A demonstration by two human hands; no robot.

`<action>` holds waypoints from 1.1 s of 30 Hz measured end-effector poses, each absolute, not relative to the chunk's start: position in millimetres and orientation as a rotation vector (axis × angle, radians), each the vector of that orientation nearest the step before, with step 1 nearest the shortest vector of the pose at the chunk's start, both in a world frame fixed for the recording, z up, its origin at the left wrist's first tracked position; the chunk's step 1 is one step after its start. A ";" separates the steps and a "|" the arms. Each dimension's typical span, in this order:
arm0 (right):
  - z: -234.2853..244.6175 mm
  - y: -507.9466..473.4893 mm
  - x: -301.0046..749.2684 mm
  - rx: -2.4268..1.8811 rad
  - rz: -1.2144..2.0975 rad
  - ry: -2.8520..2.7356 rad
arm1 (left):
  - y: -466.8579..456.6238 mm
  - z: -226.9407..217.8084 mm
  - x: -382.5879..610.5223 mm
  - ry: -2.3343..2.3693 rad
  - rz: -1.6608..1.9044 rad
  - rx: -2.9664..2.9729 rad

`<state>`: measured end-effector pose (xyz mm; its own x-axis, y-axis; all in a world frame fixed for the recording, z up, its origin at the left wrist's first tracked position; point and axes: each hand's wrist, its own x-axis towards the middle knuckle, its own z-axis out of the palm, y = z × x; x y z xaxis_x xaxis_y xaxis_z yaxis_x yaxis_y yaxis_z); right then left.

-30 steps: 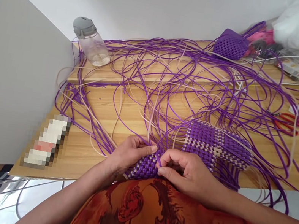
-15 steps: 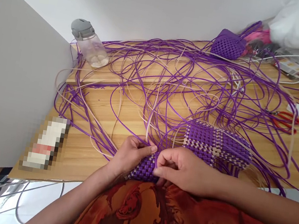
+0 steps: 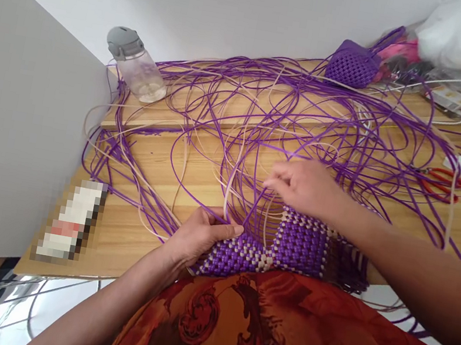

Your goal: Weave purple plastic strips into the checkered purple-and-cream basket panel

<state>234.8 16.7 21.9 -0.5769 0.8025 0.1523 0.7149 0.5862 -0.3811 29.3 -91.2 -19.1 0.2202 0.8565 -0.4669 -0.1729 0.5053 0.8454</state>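
A wooden table (image 3: pixel 142 240) carries a loose tangle of purple strands (image 3: pixel 312 115) across its far half. At its near edge lies a purple-and-cream woven panel (image 3: pixel 297 247). The right hand (image 3: pixel 306 186) hovers just above the panel, fingertips pinched on a single strand (image 3: pixel 255 206). The left hand (image 3: pixel 201 239) grips the panel's left end, thumb on top. A bottle (image 3: pixel 136 64) stands far left.

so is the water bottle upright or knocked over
Upright: the bottle stands on its base on the wooden table, grey cap on top. Its slight lean matches the slant of the whole view.
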 end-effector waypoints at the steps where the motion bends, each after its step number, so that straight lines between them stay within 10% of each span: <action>1: 22.9 27.8 240.6 -1.312 0.324 -2.461 | -91.3 -19.5 28.7 1.121 0.821 0.758; 11: 21.9 44.2 237.4 -1.346 0.978 -2.068 | -91.5 -21.4 29.7 1.055 0.768 0.701; 28: 28.7 8.3 237.9 -1.364 0.062 -2.672 | -72.6 -17.6 -2.9 1.028 0.461 1.011; 33: 28.5 -40.6 208.4 -1.012 0.306 -2.710 | -66.5 -14.3 0.7 1.163 0.439 1.222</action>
